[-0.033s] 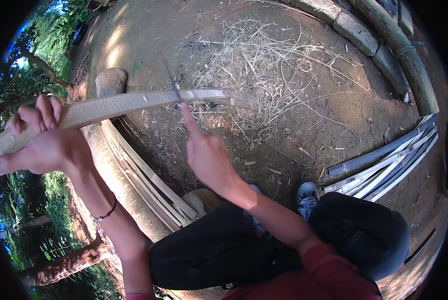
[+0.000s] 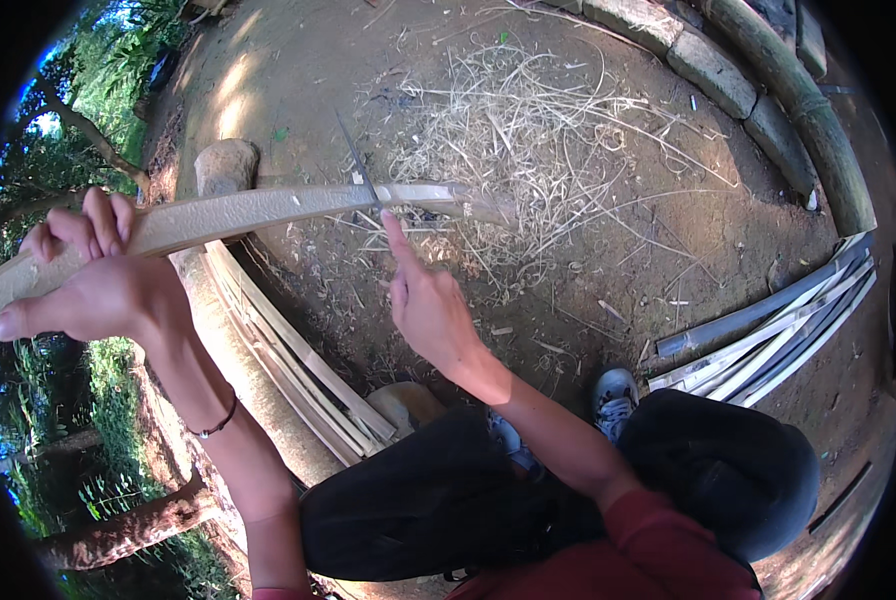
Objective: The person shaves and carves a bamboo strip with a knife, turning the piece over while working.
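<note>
A long, pale bamboo strip (image 2: 258, 209) runs from the left edge toward the middle, its inner face up. My left hand (image 2: 108, 285) is closed around its left part, thumb stretched along it and fingertips curled over the far edge. Across the strip, near its right end, lies the thin dark blade of a knife (image 2: 360, 166). My right hand (image 2: 433, 310) is closed on the knife, with the index finger stretched out to the blade; the handle is hidden in the fist. Small light chips sit on the strip beside the blade.
A heap of curly shavings (image 2: 528, 150) covers the ground ahead. Split bamboo strips (image 2: 288, 350) lie by a log at left, and another bundle (image 2: 768, 325) at right. A bamboo pole (image 2: 818, 110) and stone blocks (image 2: 713, 72) edge the far right. A stone (image 2: 226, 165) stands behind the strip.
My right hand and the knife have shifted slightly right along the bamboo strip. My left hand keeps its hold, nearly still.
</note>
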A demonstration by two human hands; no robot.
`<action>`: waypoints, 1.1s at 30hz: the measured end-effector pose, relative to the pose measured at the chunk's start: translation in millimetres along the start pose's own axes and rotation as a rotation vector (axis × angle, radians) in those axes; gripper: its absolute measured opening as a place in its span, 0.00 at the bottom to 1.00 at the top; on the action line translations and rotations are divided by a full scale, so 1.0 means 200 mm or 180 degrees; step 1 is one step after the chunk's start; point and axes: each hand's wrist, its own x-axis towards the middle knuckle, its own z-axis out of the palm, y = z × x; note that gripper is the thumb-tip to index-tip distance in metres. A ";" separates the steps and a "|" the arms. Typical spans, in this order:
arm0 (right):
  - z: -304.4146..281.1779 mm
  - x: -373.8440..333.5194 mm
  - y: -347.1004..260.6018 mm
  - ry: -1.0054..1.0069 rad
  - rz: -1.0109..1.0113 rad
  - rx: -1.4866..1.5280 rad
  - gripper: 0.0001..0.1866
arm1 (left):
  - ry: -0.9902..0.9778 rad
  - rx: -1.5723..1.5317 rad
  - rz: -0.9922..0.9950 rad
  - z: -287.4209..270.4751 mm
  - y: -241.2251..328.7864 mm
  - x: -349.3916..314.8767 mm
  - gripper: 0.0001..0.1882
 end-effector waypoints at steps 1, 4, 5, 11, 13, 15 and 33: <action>0.00 0.03 0.00 0.0050 -0.0030 0.0126 0.38 | 0.0031 0.0007 -0.0081 0.00 -0.01 0.00 0.41; -0.01 0.03 -0.06 0.0026 0.0052 0.0446 0.34 | 0.0196 -0.0036 -0.0234 -0.01 -0.04 0.02 0.41; -0.02 0.02 -0.09 -0.0084 0.0128 0.0505 0.34 | 0.0208 -0.0117 -0.0272 -0.02 -0.04 0.02 0.42; -0.01 -0.01 -0.22 -0.0038 -0.0546 0.0438 0.37 | -0.0047 -0.0048 0.0015 -0.07 -0.05 0.03 0.44; 0.05 -0.03 0.02 -0.0099 0.0260 0.0436 0.35 | -0.0110 0.0022 0.0008 -0.07 -0.04 0.02 0.43; 0.05 0.01 0.07 -0.0059 0.0449 0.0356 0.34 | 0.0005 0.0005 -0.0117 -0.05 -0.06 0.04 0.43; 0.08 0.07 0.16 0.0317 -0.0054 -0.0198 0.35 | 0.0176 0.0057 -0.0235 -0.10 -0.12 0.11 0.42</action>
